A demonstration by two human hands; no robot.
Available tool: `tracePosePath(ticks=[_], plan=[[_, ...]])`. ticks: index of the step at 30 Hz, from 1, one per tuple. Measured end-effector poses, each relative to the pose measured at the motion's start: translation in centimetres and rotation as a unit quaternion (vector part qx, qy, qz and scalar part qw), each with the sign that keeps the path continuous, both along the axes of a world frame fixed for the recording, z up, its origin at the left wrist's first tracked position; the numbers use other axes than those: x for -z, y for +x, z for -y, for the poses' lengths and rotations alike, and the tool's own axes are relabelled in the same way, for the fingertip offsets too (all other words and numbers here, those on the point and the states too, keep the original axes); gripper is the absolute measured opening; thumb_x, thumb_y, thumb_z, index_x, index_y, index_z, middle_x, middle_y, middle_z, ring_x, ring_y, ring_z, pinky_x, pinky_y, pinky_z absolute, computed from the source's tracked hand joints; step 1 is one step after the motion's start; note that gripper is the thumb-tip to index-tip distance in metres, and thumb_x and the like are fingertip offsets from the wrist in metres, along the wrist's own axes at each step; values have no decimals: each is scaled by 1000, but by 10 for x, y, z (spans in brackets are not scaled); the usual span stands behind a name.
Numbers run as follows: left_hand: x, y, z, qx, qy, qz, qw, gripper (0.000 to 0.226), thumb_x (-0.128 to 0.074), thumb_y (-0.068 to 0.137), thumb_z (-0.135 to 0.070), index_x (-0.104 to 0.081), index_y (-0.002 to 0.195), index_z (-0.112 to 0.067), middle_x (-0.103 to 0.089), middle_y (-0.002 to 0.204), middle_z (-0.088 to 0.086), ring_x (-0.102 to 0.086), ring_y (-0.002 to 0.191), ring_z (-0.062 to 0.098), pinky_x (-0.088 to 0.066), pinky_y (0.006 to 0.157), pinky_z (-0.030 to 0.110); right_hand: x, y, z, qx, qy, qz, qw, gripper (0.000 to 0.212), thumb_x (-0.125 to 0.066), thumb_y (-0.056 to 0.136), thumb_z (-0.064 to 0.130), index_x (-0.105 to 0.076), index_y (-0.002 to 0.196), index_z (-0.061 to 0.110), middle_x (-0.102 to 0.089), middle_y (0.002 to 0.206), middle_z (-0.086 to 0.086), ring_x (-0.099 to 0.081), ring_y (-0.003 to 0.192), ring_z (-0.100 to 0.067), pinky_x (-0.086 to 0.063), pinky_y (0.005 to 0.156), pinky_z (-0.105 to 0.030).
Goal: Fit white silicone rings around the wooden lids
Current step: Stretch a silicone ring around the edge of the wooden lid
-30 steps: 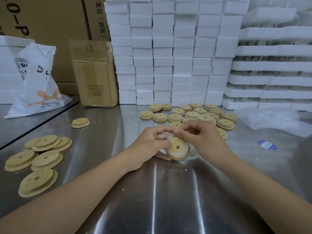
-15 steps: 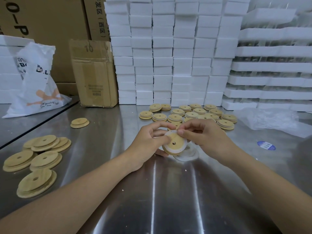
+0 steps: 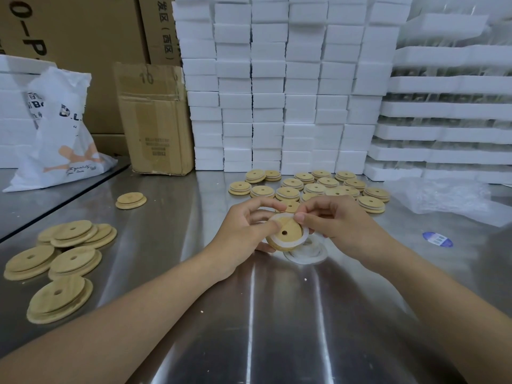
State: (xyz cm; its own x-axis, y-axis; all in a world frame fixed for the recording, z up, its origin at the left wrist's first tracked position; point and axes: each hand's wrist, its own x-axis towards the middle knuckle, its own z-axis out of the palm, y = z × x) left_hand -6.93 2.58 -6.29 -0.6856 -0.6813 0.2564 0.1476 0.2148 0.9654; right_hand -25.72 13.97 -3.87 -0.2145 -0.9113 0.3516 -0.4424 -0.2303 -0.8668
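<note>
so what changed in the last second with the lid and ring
Both hands lifted the round wooden lid off the steel table and tilted its face toward the camera; the white silicone ring now sits around its rim. Left hand and right hand kept hold. The lid piles stayed put.

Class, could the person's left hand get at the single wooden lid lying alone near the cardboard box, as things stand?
Probably not right now: the left hand is busy holding the ringed lid. The path over the bare steel table to the lone lid looks clear otherwise.
</note>
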Motion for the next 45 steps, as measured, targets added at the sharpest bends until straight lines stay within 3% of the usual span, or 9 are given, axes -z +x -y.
tracePosePath(ticks=[8,15,22,28,34,40,45], plan=[[2,0,1,8,8,-15,1000,29,-77,92,0,-78,108,-23,-80,107,11,-77,91,26,-67,71,48,-2,5,-3,1,-14,1,1000,4,-78,91,7,-79,92,3,-76,89,-16,-66,76,-12,-52,74,-17],[1,0,5,-16,56,-54,997,24,-78,92,1,-81,107,-18,-78,113,8,-77,101,25,-67,70,47,3,9,-1,50,-3,30,998,14,-84,87,10,-74,96,7,-75,75,-7,-66,62,-4,-45,57,-9],[4,-2,5,-2,49,-64,997,21,-84,91,-6,-83,107,-20,-77,119,5,-79,102,25,-67,71,47,6,12,1,71,10,52,996,12,-83,88,14,-75,89,6,-74,70,-2,-66,60,-7,-47,55,-12],[2,0,11,-9,52,-69,996,34,-84,91,-9,-78,121,-22,-74,120,17,-77,103,30,-67,73,50,5,9,0,75,32,70,994,12,-84,87,14,-76,90,6,-74,68,0,-66,61,-8,-47,54,-13],[7,-2,8,-3,-19,-41,999,36,-84,91,-7,-79,118,-29,-77,112,2,-80,93,28,-68,66,45,2,11,-1,73,17,70,995,16,-82,89,15,-74,95,3,-75,68,-2,-68,61,-9,-47,55,-13],[8,-2,10,1,-31,-38,999,36,-84,91,-8,-79,119,-31,-76,115,2,-81,94,30,-68,66,47,2,11,-3,72,7,42,996,14,-82,90,16,-73,92,5,-74,65,1,-68,58,-6,-45,55,-10],[8,-1,9,7,-23,-40,999,30,-83,92,-7,-80,115,-27,-77,115,-1,-81,94,28,-68,67,46,0,8,-2,77,10,15,997,7,-79,93,16,-77,92,9,-76,71,-1,-70,61,-8,-46,56,-16]])
